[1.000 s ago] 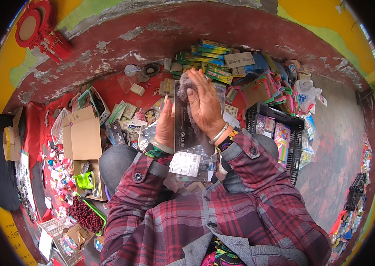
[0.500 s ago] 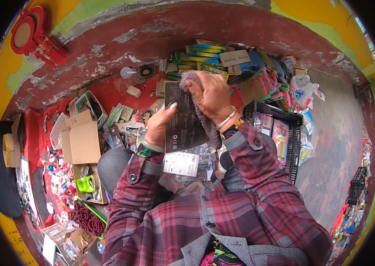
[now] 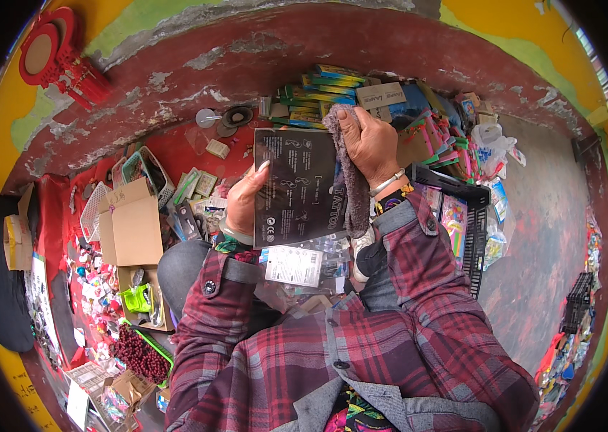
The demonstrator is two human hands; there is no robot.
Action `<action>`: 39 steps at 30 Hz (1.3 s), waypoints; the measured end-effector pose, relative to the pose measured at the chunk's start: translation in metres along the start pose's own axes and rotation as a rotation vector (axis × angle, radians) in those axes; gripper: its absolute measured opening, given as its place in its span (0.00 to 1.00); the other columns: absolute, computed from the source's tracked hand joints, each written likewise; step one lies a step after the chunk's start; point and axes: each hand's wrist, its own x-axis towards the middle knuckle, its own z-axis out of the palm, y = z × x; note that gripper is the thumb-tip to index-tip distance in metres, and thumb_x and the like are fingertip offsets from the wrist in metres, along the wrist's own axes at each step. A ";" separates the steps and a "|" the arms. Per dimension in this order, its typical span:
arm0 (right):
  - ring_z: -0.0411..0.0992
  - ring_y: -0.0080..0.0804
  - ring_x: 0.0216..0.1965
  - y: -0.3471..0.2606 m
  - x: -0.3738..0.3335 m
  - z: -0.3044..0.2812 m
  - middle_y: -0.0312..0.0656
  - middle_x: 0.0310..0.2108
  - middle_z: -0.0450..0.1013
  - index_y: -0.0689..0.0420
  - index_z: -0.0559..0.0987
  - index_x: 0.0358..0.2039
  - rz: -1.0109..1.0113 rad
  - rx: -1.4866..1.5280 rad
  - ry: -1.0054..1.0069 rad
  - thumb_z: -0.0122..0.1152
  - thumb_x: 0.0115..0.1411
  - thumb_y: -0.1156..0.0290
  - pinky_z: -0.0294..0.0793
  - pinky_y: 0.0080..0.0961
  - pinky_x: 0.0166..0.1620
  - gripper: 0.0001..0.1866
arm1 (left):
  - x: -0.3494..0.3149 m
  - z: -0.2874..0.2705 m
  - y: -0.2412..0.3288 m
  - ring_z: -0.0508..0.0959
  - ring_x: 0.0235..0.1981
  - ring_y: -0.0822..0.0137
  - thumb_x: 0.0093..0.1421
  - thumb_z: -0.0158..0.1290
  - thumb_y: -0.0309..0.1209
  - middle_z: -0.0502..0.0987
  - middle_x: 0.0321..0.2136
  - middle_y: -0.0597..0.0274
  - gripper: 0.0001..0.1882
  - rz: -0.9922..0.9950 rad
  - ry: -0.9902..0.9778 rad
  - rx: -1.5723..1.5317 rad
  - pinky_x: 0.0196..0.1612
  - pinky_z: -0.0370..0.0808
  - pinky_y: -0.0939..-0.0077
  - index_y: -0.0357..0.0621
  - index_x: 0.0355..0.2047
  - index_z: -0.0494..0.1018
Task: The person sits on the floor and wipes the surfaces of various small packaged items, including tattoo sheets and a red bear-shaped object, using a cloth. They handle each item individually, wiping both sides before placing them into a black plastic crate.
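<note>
left hand [image 3: 245,203]: thumb pressed on black packet [image 3: 293,189], fingers hidden behind | right hand [image 3: 372,147]: curled tight round grey cloth [image 3: 348,169], packet's right edge | black crate [image 3: 476,248]: colourful packs [image 3: 454,216] | green-rimmed basket [image 3: 154,337]: dark-red beads [image 3: 138,354] | grey floor [image 3: 534,223] right of crate

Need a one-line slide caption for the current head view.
The left hand grips a flat black rectangular printed package; the right hand holds a fuzzy greyish cloth along its right edge.

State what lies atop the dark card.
A grey cloth, gripped by the right hand, and the left thumb overlap the dark card; the surface beneath them is hidden.
</note>
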 end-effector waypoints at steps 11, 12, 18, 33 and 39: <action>0.73 0.32 0.38 0.027 0.024 -0.036 0.43 0.40 0.75 0.62 0.75 0.43 0.803 0.993 0.427 0.46 0.63 0.48 0.72 0.28 0.42 0.27 | -0.003 -0.014 0.031 0.77 0.42 0.56 0.65 0.42 0.40 0.74 0.44 0.51 0.20 0.127 0.100 -0.076 0.46 0.74 0.59 0.39 0.51 0.66; 0.72 0.27 0.41 0.019 0.024 -0.045 0.35 0.44 0.72 0.58 0.72 0.48 0.867 1.126 0.398 0.48 0.63 0.50 0.72 0.27 0.46 0.24 | 0.000 -0.016 0.028 0.77 0.41 0.57 0.64 0.42 0.40 0.75 0.43 0.53 0.20 0.122 0.126 -0.046 0.46 0.74 0.60 0.40 0.50 0.66; 0.70 0.24 0.42 -0.012 0.003 -0.020 0.36 0.42 0.71 0.59 0.72 0.45 0.463 1.162 0.198 0.47 0.65 0.55 0.69 0.23 0.47 0.20 | 0.009 -0.006 0.000 0.76 0.43 0.58 0.65 0.40 0.43 0.73 0.45 0.54 0.22 -0.007 0.007 -0.136 0.46 0.74 0.61 0.42 0.52 0.66; 0.51 0.49 0.64 -0.089 -0.073 0.033 0.51 0.61 0.56 0.54 0.74 0.40 -0.399 0.627 -0.464 0.61 0.53 0.53 0.48 0.42 0.63 0.20 | 0.017 -0.040 0.005 0.78 0.35 0.63 0.62 0.43 0.52 0.78 0.35 0.60 0.22 0.068 -0.117 -0.334 0.42 0.76 0.63 0.47 0.42 0.70; 0.50 0.51 0.64 -0.050 -0.041 0.040 0.54 0.62 0.52 0.55 0.72 0.45 -0.282 0.236 -0.174 0.61 0.51 0.48 0.48 0.45 0.63 0.27 | 0.013 0.013 -0.001 0.69 0.53 0.53 0.65 0.36 0.51 0.67 0.53 0.50 0.30 0.149 -0.112 -0.300 0.56 0.65 0.56 0.40 0.57 0.60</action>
